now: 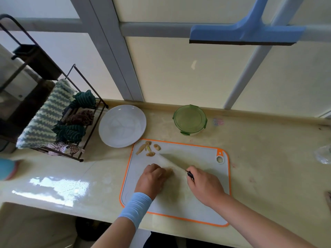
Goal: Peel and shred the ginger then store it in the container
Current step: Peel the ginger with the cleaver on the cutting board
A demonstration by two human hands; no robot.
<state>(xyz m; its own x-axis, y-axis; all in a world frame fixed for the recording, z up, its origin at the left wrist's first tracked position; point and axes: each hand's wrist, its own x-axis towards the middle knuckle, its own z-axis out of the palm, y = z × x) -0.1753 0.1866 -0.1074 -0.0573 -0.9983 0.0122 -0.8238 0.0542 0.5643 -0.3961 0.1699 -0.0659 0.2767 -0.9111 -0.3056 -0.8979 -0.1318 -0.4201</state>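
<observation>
Dark plastic of a knife (172,161) handle shows at the top of the right hand (204,185), whose grip is clamped round it. The pale blade runs up and left across the cutting board (206,210), its tip near a small heap of peelings (148,149) in the board's upper left corner. Just left of the blade, the left hand (152,179) has its grip curled down over the ginger (169,171), pinning it to the middle of the board, with only a tan end poking out beside the fingers.

Since the skin lies set aside, peeling looks done or nearly so, and the step in hand is probably cutting the piece down towards shreds. The next move calls for thin, even strokes close to the left fingertips, which should stay tucked back from the edge.

Beyond the board, on the surface towards the upper middle of the frame, the green container (189,119) sits with its lid on. What it holds cannot be told, and it would need opening before any ginger goes in. A white plate (107,129) lies to its left, and a wire rack (89,126) at far left holds folded cloths.
</observation>
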